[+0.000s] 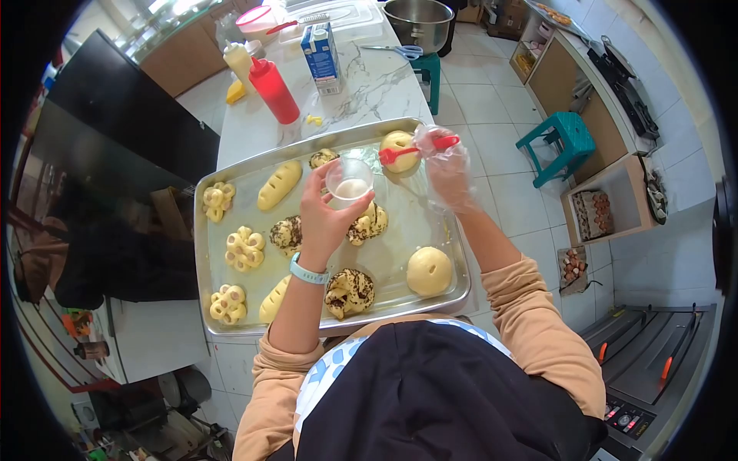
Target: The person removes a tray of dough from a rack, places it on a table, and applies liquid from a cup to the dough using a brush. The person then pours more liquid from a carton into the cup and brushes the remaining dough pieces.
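A clear plastic cup [350, 181] with a little whitish liquid is held by my left hand [332, 213] above the middle of a metal baking tray [396, 296]. In a clear plastic glove, my right hand [448, 170] grips a red pastry brush [400, 154]. The brush head is over a round dough bun [399, 144] at the tray's far right corner. Another round bun [429, 270] sits at the near right. Chocolate-specked twisted dough [350, 293], flower-shaped dough [244, 249] and slashed oval loaves [280, 185] lie on the tray, some partly hidden by my left arm.
Beyond the tray, a marble-topped table [369, 84] holds a red squeeze bottle [274, 92], a blue carton [321, 60] and scissors [400, 51]. A steel bowl [419, 23] stands at the back. Green stools [560, 146] and egg trays [573, 270] are on the right.
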A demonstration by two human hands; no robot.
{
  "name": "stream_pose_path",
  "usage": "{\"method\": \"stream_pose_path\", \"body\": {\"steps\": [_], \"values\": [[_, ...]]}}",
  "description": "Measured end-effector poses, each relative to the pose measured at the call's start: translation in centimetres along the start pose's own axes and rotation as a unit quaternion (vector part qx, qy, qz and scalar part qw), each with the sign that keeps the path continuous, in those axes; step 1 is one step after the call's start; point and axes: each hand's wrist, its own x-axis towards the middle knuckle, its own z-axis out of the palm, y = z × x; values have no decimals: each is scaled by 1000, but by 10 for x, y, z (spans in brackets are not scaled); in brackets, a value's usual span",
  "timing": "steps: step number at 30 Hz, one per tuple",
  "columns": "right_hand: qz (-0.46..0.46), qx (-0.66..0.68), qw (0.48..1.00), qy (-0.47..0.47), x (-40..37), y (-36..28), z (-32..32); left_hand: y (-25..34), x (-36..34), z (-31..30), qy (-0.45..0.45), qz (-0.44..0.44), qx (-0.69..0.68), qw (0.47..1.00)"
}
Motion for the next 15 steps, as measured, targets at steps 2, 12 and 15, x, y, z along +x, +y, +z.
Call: {"method": "stream_pose_path", "body": {"steps": [2, 12, 15], "values": [[-32, -15, 998, -49, -4, 11, 0, -2, 4, 2, -9, 17, 19, 1000], [28, 162, 984, 68, 10, -96, -35, -14, 12, 14, -30, 68, 56, 996], [55, 135, 989, -10, 12, -114, -22, -12, 20, 28, -33, 111, 142, 983]]}}
